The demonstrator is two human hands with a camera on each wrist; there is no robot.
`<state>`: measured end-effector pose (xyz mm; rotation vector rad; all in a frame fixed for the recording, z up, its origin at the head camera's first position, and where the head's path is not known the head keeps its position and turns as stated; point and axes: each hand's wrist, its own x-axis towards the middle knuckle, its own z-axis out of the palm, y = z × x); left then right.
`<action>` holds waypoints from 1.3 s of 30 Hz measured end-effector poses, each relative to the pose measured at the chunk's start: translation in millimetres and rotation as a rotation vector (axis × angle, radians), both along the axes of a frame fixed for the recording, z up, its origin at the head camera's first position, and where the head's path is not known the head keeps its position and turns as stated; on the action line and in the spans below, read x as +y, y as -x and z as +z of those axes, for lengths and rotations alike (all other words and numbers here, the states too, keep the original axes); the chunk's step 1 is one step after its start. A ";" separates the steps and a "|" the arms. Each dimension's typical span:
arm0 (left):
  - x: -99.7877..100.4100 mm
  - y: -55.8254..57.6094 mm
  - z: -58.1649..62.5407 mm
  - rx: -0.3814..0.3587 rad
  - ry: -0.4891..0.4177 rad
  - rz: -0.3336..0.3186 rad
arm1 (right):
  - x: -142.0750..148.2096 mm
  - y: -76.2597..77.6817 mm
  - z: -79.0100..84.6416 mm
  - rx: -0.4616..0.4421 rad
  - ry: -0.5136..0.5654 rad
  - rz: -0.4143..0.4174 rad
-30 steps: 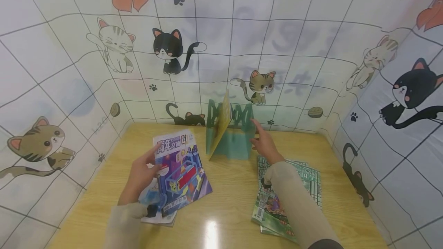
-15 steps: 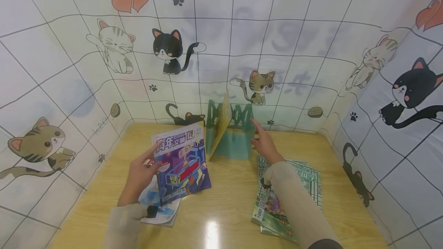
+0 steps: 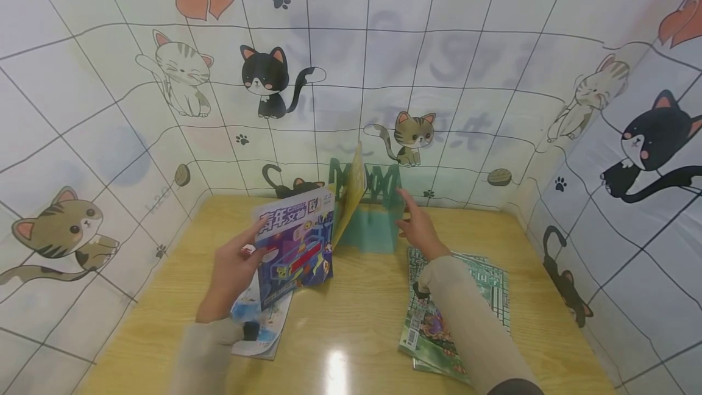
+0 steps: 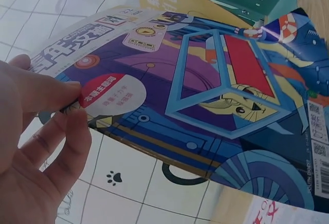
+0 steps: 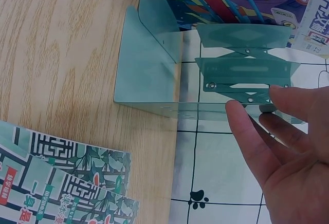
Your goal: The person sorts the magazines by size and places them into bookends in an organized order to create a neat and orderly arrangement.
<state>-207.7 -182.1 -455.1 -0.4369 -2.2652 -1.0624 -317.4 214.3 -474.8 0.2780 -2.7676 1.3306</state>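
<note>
A purple magazine [image 3: 296,242] with a white title band is pinched along its left edge by my left hand [image 3: 236,267], thumb on the cover. It is tilted up beside a teal metal bookend rack [image 3: 373,230]. In the left wrist view the magazine's cover [image 4: 169,90] fills the middle. A yellow book [image 3: 353,191] leans inside the rack, behind the magazine's right edge. My right hand [image 3: 422,230] touches the rack's right end plate, index finger and thumb extended. In the right wrist view those fingertips lie right at the plate's edge [image 5: 205,108].
Below my left hand lies a pale blue and white magazine [image 3: 269,322] on the wooden table [image 3: 351,334]. Green magazines [image 3: 493,285] lie stacked under my right forearm. A cat-print sheet [image 3: 351,78] covers the walls close behind the rack.
My left hand has lifted the purple magazine and carried it right and forward, tilting it more upright toward the rack. More of the pale blue magazine shows. The right hand has stayed in place.
</note>
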 end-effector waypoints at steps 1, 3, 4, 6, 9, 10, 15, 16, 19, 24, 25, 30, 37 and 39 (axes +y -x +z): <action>1.9 1.2 0.8 0.037 0.027 0.006 | 0.0 0.1 0.0 -0.001 0.001 -0.001; 6.3 3.2 2.7 0.103 0.080 0.019 | 0.3 0.7 -0.2 -0.002 0.002 0.000; 8.8 4.0 4.0 0.131 0.105 0.025 | 0.4 1.1 -0.4 -0.002 0.003 -0.002; 13.7 5.4 6.8 0.183 0.142 0.032 | 0.8 1.8 -1.1 0.000 0.004 0.001; 21.3 6.9 10.8 0.248 0.172 0.043 | 0.8 2.9 -1.9 0.001 0.008 0.002; 23.8 7.4 12.1 0.266 0.181 0.047 | 0.7 3.2 -1.9 0.002 0.009 0.002; 37.9 9.1 19.7 0.307 0.206 0.032 | 0.2 2.9 -1.2 -0.003 0.013 0.005; 40.8 9.5 21.0 0.308 0.212 0.027 | 0.2 2.8 -1.1 -0.004 0.013 0.005; 50.0 11.6 24.2 0.312 0.231 0.020 | 0.3 2.6 -1.0 -0.007 0.016 0.006; 64.6 17.3 27.6 0.338 0.219 -0.004 | 0.3 2.6 -1.1 -0.010 0.013 0.000; 67.5 18.3 28.3 0.344 0.215 -0.010 | 0.2 2.5 -1.0 -0.011 0.012 -0.003; 81.3 21.1 31.9 0.366 0.226 -0.027 | -0.3 2.3 0.2 -0.020 0.023 -0.002; 95.6 27.1 26.5 0.376 0.239 0.006 | -0.6 3.7 0.2 -0.018 0.031 0.001; 99.5 29.0 23.6 0.381 0.243 0.031 | -0.7 3.8 -0.1 -0.019 0.028 0.000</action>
